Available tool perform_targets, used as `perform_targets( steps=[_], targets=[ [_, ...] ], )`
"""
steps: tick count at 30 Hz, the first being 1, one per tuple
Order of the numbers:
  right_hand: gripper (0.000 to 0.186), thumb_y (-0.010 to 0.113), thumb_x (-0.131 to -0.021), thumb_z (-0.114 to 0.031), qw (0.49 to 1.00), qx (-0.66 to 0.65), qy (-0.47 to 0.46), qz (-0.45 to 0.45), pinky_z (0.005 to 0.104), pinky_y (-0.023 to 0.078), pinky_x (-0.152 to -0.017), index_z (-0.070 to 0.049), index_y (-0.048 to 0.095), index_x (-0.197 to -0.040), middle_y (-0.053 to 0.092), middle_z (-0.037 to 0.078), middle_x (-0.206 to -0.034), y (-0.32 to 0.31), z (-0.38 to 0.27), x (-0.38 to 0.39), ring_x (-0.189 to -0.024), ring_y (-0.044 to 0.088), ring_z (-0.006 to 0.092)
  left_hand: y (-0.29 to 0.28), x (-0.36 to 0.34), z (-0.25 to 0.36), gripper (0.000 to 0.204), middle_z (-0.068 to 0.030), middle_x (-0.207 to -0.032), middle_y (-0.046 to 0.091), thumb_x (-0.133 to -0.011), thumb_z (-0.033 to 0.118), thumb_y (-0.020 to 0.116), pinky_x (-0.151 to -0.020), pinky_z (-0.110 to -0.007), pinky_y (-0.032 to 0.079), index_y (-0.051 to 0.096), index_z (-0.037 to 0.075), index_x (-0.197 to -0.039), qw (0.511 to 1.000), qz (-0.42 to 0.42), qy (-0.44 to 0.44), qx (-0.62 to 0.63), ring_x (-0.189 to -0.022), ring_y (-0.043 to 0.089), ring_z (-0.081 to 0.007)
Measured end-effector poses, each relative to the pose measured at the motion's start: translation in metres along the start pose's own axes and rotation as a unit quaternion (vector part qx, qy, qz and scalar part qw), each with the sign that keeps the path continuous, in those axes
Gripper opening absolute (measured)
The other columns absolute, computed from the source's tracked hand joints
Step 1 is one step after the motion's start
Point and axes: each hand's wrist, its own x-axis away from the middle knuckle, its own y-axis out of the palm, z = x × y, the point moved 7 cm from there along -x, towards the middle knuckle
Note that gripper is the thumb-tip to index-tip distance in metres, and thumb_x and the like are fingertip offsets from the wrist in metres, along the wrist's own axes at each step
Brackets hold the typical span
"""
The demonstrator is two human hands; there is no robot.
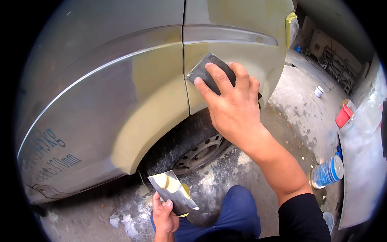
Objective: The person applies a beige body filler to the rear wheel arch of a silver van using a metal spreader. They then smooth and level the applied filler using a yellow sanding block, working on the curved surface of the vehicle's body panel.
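My right hand point(238, 107) presses a dark, square putty spreader point(211, 66) to the car's painted side, with its fingers spread over the back of it. The spreader lies just right of the vertical panel gap, above the wheel arch. Low in front of the wheel, my left hand point(165, 218) grips a thin grey putty plate point(177, 201) at its lower edge. Pale yellow putty point(171, 183) is smeared over the plate's upper part. Dull yellow-green filler point(155, 84) covers the body panel point(92, 101) around the arch on both sides of the gap.
The wheel point(199, 155) sits under the arch, close above my left hand. My knee point(240, 205) is bent below. To the right stand a blue-and-white bucket point(326, 172), a red container point(344, 116) and a small white tub point(318, 91). Yellow masking tape point(290, 17) edges the car's corner.
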Motion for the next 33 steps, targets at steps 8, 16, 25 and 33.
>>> perform_targets(
  steps=[8,16,25,33],
  targets=[
    [0.035,0.066,-0.075,-0.017,0.999,0.015,-0.004,-0.032,0.0478,0.035,-0.087,-0.014,0.072,-0.109,0.052,0.005,-0.13,-0.001,-0.01,0.013,-0.119,0.041,0.0351,0.0,0.0,0.0,0.056,-0.0171,-0.129,0.058,-0.092,0.004,0.059,-0.104,-0.04,0.044,0.033,0.003,-0.141,1.0,-0.004,0.002,-0.001,-0.117,0.059,-0.0265],
    [0.04,0.063,-0.07,-0.009,0.995,-0.008,-0.01,-0.098,0.0465,0.034,-0.088,-0.015,0.07,-0.109,0.054,0.006,-0.13,-0.006,-0.022,0.044,-0.117,0.043,0.0353,0.002,-0.001,0.0,0.056,-0.0167,-0.131,0.057,-0.092,0.003,0.059,-0.105,-0.041,0.043,0.033,0.003,-0.141,1.0,-0.008,0.004,0.005,-0.119,0.058,-0.027],
    [0.049,0.069,-0.078,-0.012,0.993,-0.079,0.092,-0.012,0.05,0.039,-0.09,-0.021,0.062,-0.125,0.047,0.007,-0.134,-0.01,0.018,0.007,-0.117,0.04,0.0377,0.014,-0.006,-0.002,0.053,-0.0134,-0.13,0.056,-0.09,0.004,0.058,-0.104,-0.041,0.045,0.036,0.005,-0.139,1.0,-0.016,-0.006,-0.009,-0.118,0.057,-0.0254],
    [0.043,0.066,-0.08,-0.011,0.99,-0.102,0.086,0.056,0.0534,0.041,-0.084,-0.019,0.064,-0.122,0.046,0.008,-0.133,0.002,0.027,-0.026,-0.115,0.041,0.0414,0.013,-0.003,-0.002,0.052,-0.0112,-0.129,0.056,-0.089,0.006,0.059,-0.104,-0.041,0.044,0.039,0.007,-0.137,1.0,-0.004,-0.011,-0.021,-0.118,0.057,-0.0245]
  ],
)
